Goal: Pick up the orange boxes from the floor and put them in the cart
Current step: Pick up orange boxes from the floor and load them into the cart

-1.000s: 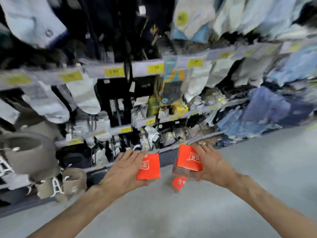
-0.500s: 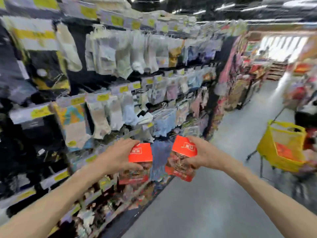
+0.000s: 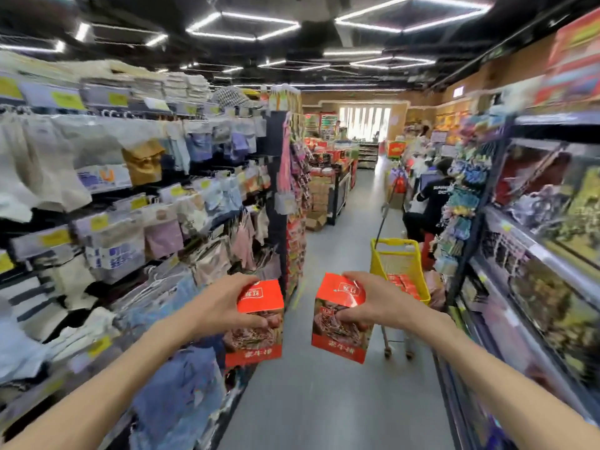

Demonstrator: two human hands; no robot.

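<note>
two orange boxes are counted in hand: one box (image 3: 255, 323) is clamped by the left hand (image 3: 224, 303), one box (image 3: 341, 319) by the right hand (image 3: 378, 302), fingers curled over the tops; one yellow cart (image 3: 401, 271) is seen ahead by the right shelving, orange boxes already inside; a box may be dropped if either top-edge grip slips.

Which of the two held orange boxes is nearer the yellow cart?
The box in the right hand, the right-hand orange box: it sits just in front of the yellow cart, while the left hand holds the other box beside the sock shelves.
</note>
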